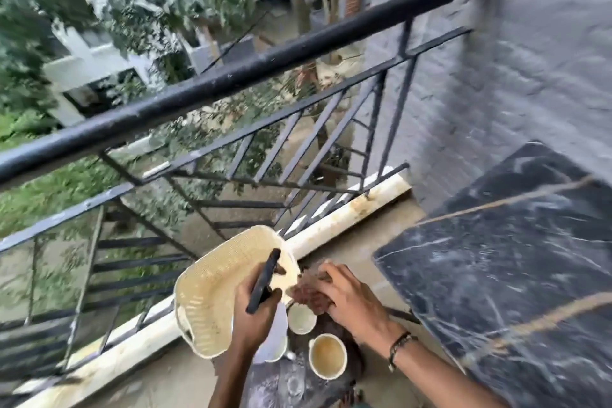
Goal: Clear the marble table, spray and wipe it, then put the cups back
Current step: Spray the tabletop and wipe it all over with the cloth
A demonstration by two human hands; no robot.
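The black marble table [516,275], veined white and edged in gold, fills the right side with nothing on it. Low at the centre, beside the table, stand an empty white cup [301,319] and a white cup with brownish residue [328,355]. A third white cup [276,346] is partly hidden behind my left wrist. My left hand [255,311] grips a flat black phone-like object [264,280] against a tilted cream plastic basket [212,291]. My right hand [347,296] lies with curled fingers on a blurred brown thing [308,295] just above the cups.
A black metal balcony railing [231,76] runs across the view, with a white curb [347,212] at its foot. A grey textured wall [496,60] rises behind the table. A clear glass [294,382] stands below the cups. Trees and buildings lie far below.
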